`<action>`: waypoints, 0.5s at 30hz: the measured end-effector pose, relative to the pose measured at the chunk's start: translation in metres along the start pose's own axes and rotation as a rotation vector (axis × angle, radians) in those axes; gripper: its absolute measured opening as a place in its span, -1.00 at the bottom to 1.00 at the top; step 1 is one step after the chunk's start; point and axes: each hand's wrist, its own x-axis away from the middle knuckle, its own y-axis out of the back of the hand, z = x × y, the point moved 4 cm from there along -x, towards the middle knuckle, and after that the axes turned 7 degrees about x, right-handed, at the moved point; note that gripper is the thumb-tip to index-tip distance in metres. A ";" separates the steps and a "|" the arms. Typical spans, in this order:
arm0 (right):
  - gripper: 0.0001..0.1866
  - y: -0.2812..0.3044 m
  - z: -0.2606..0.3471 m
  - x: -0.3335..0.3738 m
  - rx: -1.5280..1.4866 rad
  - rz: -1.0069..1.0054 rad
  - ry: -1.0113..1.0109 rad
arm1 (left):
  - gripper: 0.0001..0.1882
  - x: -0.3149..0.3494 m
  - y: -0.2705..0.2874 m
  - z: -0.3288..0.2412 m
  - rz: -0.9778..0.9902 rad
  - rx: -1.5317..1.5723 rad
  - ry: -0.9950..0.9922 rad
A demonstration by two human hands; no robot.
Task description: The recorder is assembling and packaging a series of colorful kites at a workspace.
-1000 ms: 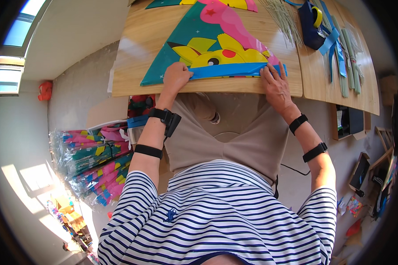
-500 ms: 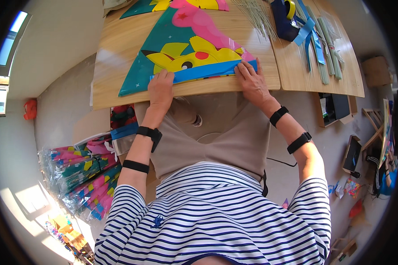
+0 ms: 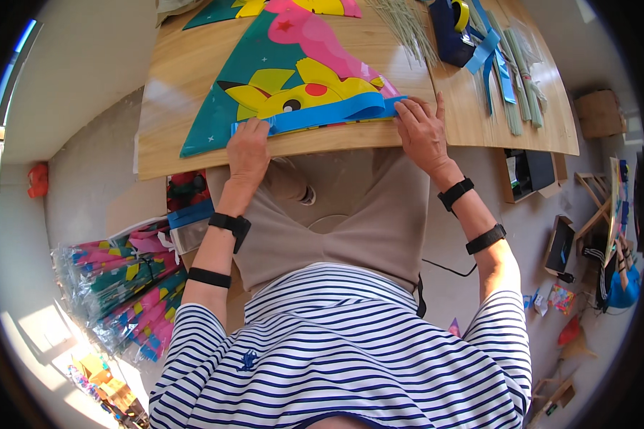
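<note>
A triangular printed plastic sheet (image 3: 222,104), green, pink and yellow like a kite skin, lies on the wooden table with its wide side toward me. Along that near side runs a blue strip (image 3: 308,118). Its right half bulges up into a loose fold above the sheet. My left hand (image 3: 249,151) is closed on the strip's left end, fingers bent at the sheet's lower left. At the other end, my right hand (image 3: 422,136) has its fingertips closed on the strip, one finger sticking up; what lies under the fingertips is hidden.
A dark blue tape dispenser (image 3: 451,36) with blue strips stands at the far right, beside bundles of thin pale rods (image 3: 526,86). Another printed sheet (image 3: 218,13) lies at the far edge. Bagged, colourful printed bundles (image 3: 122,286) sit at my left. An opened box (image 3: 526,175) is below the table's right side.
The blue strip lay nearly flat; now its right part arches up in a fold. My right hand has shifted slightly right, and my view has moved a little.
</note>
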 end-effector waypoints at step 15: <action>-0.74 -0.023 -0.004 -0.054 -0.373 0.253 -0.480 | -0.82 0.001 0.001 0.000 -0.006 0.001 0.027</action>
